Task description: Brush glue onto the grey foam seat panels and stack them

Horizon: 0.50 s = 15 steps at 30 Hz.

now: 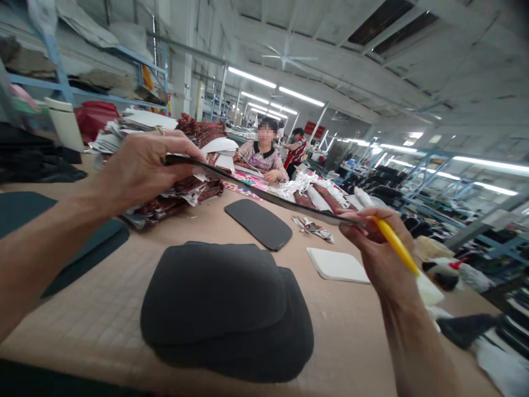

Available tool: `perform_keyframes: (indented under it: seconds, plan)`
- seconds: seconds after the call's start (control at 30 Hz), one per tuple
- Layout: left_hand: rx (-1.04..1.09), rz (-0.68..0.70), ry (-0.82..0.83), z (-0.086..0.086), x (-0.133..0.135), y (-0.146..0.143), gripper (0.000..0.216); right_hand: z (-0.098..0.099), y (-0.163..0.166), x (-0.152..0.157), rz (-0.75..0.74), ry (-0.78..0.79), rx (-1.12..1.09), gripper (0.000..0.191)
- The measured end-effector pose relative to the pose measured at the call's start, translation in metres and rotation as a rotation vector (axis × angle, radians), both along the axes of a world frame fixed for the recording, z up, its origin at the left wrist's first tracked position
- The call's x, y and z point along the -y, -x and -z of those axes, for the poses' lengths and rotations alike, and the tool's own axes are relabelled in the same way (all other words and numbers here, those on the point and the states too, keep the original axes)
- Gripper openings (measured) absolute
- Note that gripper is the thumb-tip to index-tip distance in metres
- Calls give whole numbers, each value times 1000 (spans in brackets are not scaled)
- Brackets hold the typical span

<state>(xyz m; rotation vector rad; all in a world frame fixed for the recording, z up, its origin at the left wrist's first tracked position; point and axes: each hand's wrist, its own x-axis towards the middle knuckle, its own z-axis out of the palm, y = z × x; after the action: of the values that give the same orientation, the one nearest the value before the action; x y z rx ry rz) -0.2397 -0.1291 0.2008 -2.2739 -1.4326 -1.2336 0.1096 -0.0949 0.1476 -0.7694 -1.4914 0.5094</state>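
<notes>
Raised above the table, a thin dark flat panel is seen almost edge-on, stretched between both hands. My left hand pinches its left end between thumb and fingers. At the other end, my right hand grips the panel's corner and also holds a yellow pen-like tool, whose tip is hidden. Below lies a stack of dark rounded panels, slightly fanned out. A smaller dark rounded panel rests behind the stack. To its right sits a white rounded pad.
More dark panels lie under my left forearm. Piles of reddish-brown and white pieces stand at the back left. Across the table sits another person. Crumpled scraps lie near the white pad.
</notes>
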Motion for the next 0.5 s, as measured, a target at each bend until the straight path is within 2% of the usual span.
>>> perform_keyframes:
  seconds: [0.03,0.07,0.1,0.17,0.23,0.27,0.3,0.33,0.4,0.5]
  plan:
    - [-87,-15,-77,7,7,-1,43,12,0,-1,-17,19,21,29]
    - [-155,-21,-111,21,13,-2,39,28,0,-3,-31,51,58,26]
    - [-220,-27,-121,42,18,-3,36,47,-1,-6,-38,105,117,22]
    - [-323,-4,16,99,29,-4,32,92,-5,-10,-49,245,275,17]
    - [-396,95,208,159,42,-6,30,134,-11,-10,-35,385,387,16]
    - [-413,116,302,184,49,-8,23,151,-14,-8,-29,425,410,15]
    - [-425,143,398,204,56,-11,27,165,-17,-4,-16,452,418,15]
    - [-423,136,467,219,62,-14,39,175,-20,1,-6,467,418,14]
    - [-445,119,564,233,68,-21,58,187,-25,10,9,494,418,11]
    - [-525,116,598,236,64,-28,49,193,-27,20,12,527,422,10]
